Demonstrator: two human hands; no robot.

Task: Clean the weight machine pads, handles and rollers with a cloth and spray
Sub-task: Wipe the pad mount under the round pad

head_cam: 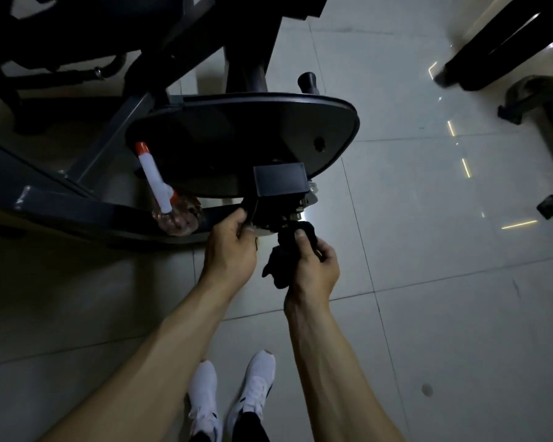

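Black cloth, bunched in right hand, touching fittings under plate; left hand grips plate's lower edge. Step: wiping. Spray on frame, untouched. Next: firmer rub, probably.

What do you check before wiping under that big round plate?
1. Cloth in hand: ok, the right hand grips the black cloth.
2. Machine steadied: ok, the left hand holds a dark part under the black box.
3. Spray bottle nearby: ok, it sits left of the hands.
4. Cloth wet enough: cannot tell.
5. Enough light: not ok, the spot is dim.
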